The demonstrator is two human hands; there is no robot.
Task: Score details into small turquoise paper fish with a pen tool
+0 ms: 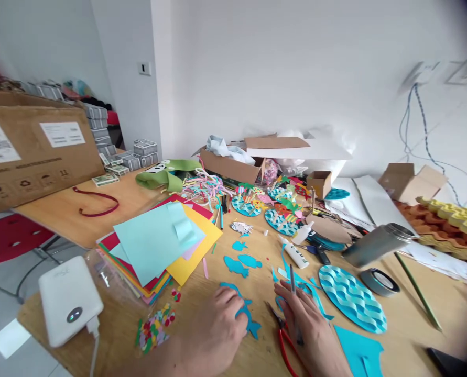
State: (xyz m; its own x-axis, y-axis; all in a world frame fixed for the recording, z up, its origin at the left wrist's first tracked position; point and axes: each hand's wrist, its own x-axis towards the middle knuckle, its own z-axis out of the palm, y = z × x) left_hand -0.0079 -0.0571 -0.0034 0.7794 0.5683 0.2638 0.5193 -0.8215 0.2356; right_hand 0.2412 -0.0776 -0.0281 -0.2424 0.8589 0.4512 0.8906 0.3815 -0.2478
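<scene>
Blue and flat, a paper fish (252, 325) lay partly under the nearer, curled left hand (221, 325), any pinch impossible to tell, its long axis slanting tail-out rightward, the right hand (312, 323) gripping a slim grey tool (293, 280).

Bright, soft light covers my fingers (230, 296) and the bench (197, 293), while the wall socket (422, 72) blurs toward the darkened right edge.
</scene>
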